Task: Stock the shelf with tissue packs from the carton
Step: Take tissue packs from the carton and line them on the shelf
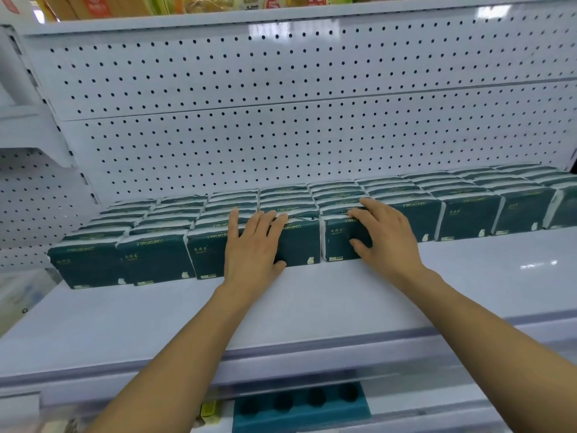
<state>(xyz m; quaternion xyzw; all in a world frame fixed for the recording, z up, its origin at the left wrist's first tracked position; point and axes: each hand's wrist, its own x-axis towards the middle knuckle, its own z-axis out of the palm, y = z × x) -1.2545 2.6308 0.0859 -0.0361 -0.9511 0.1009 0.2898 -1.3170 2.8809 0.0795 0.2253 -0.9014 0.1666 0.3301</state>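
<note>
A white metal shelf (312, 295) ran the width of the view, glossy and catching ceiling light at its right, backed by a white pegboard panel (281, 145) dotted with dark holes. Dark green tissue packs (153, 257) stood in rows several deep along the back of the shelf, leaving the front strip bare. The left hand (253, 245) lay flat over a front pack, fingers straight across its top, thumb at its lower edge. The right hand (384, 235) grasped the neighbouring pack (335, 242), fingers curled over its top and thumb pressing its face. Another shelf (187, 17) above held bright goods, blurred.
</note>
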